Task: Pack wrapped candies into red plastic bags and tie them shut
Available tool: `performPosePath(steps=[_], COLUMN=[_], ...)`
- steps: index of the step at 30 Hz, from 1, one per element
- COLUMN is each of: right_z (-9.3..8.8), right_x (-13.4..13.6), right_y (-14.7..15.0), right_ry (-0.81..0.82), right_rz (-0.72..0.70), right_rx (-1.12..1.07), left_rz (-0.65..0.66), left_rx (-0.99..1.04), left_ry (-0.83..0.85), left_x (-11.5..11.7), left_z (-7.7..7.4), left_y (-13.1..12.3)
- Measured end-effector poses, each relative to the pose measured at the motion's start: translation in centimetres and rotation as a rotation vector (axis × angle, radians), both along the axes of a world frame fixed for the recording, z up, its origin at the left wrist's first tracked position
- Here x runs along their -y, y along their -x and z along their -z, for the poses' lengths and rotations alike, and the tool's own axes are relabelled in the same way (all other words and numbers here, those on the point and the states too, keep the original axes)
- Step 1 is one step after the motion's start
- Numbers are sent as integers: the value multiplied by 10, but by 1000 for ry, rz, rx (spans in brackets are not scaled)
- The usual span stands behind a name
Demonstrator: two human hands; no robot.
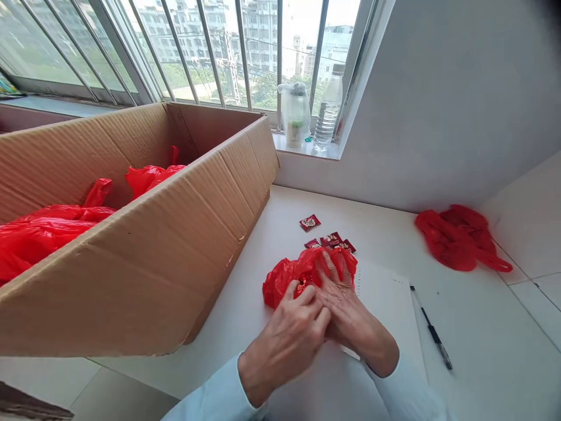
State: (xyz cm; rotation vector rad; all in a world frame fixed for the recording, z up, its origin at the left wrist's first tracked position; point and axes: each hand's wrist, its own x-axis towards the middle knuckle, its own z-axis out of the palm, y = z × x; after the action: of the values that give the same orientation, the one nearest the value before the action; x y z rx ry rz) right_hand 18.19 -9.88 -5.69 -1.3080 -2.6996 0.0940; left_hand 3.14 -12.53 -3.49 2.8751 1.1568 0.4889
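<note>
A crumpled red plastic bag (280, 280) lies on the white table in front of me, with shiny red wrapped pieces (302, 286) showing through its gap. My left hand (298, 327) is closed, its curled fingers pinching the near edge of the bag. Across the bag's right side rests my right hand (344, 301), fingers stretched and spread, with red film bunched between them; the fingertips are partly covered. Just beyond the bag are several small dark-red packets (332, 240), and one single packet (310, 223) lies farther back.
A large cardboard box (175, 251) with red bags (52, 225) inside stands at left. White paper (390, 304) and a pen (432, 330) lie at right, near more red bags (456, 237). A water bottle (328, 111) and a bagged cup (295, 117) stand on the windowsill.
</note>
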Motion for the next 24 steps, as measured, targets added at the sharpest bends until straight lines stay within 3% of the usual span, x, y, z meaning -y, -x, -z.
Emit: performPosePath(steps=[2,5,12,18,24], right_z=[0,-1,2,7,31], right_x=[-5,-11,-8,-7,-7], right_y=[-2,-5,-10,-5,-9], right_ry=[47,103,90,24,22], right_rz=[66,125,133,143,107], right_rx=[17,53,144,149,98], left_rz=[-213,-330,-426,-467,-492], left_rx=[-109,-132,-192,-151,-149], left_ry=[28,31,26,79,170], left_x=[-8,-12,3,10,9], left_z=[21,37,28,43,52], left_y=[10,35,63,69,69])
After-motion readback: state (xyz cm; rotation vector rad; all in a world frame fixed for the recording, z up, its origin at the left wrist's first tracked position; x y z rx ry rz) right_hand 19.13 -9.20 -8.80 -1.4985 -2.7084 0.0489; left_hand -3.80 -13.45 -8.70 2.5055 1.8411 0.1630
